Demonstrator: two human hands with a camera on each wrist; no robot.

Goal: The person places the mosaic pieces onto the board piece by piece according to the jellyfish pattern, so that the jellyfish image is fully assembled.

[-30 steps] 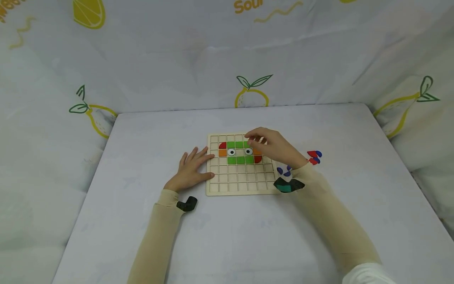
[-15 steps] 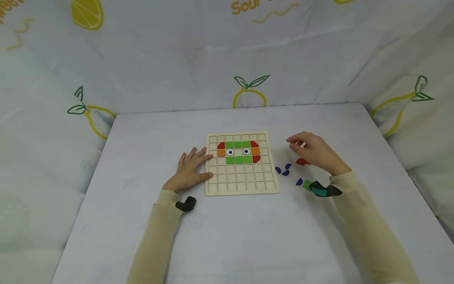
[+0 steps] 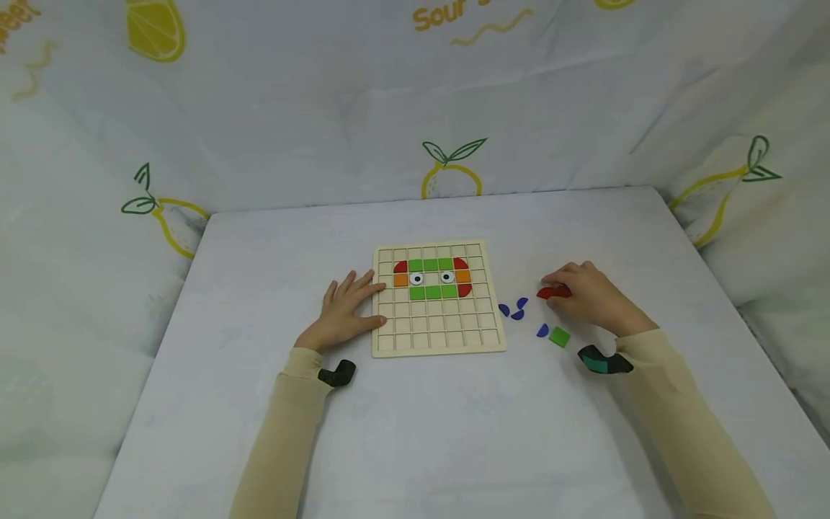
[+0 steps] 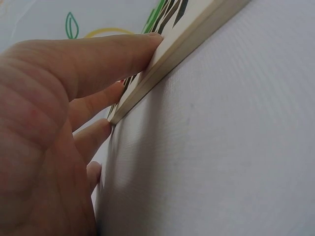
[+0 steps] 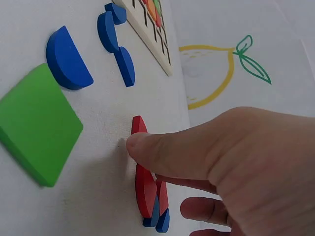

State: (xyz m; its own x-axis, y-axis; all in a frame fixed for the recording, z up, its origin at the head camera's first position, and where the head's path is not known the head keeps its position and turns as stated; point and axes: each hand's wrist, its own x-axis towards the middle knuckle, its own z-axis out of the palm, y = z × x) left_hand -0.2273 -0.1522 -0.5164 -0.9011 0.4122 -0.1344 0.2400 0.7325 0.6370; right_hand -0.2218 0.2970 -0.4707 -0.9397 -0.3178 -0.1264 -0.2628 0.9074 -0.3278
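The wooden grid board [image 3: 437, 340] carries green, orange and red tiles and two eye tiles. At its left edge lies my left hand [image 3: 344, 313], fingers spread; in the left wrist view the thumb [image 4: 113, 61] rests on the board's rim. My right hand [image 3: 593, 297] is at the loose tiles right of the board, its thumb and forefinger on either side of a red tile [image 3: 550, 293] with a curved edge. In the right wrist view the thumb covers part of that red tile [image 5: 138, 124], and the forefinger is mostly hidden behind it. More red and blue tiles [image 5: 163, 221] lie just under the hand.
Between the board and my right hand lie several blue half-round tiles [image 3: 517, 315]. A green square tile [image 3: 560, 336] is nearer me, beside another blue half-round [image 3: 542, 330]. White cloth [image 3: 389, 108] with lemon prints rises behind the table [image 3: 415, 447].
My right hand has moved right from over the board and come down to the red tile, uncovering a red tile at the pattern's upper right corner. My left hand stays at the board's edge.
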